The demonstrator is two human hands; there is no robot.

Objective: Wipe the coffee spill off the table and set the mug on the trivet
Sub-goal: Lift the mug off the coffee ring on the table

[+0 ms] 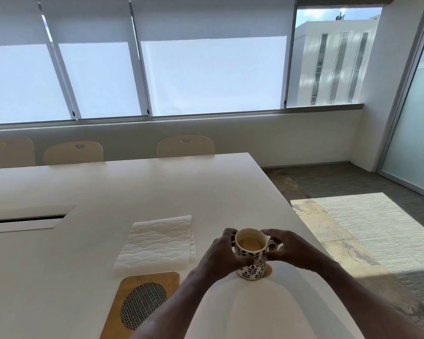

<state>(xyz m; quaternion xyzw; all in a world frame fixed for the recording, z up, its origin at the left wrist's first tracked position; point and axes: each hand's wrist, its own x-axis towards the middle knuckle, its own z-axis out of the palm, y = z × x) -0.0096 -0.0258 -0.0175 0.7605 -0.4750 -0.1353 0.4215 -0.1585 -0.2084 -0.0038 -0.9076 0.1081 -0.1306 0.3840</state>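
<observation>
White ceramic mug (pixel 251 271) with dark leaf print, part full of pale coffee, stands on the white counter (pixel 108 187) near its right edge. Both hands grasp it: left hand (pixel 222 253) curled round the side, right hand (pixel 288 250) at the handle. Small brown coffee puddle (pixel 269 271) touches the base on the right. White embossed paper towel (pixel 157 243) lies flat just left of the mug, further back; wooden trivet (pixel 157 278) with woven oval inset lies nearer the camera, to the left and apart from the mug

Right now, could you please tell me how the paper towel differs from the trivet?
The towel is white, embossed paper; the trivet is wood with a black-and-white woven oval. The towel lies farther away, the trivet nearer. Both lie flat on the table, left of the mug.
</observation>
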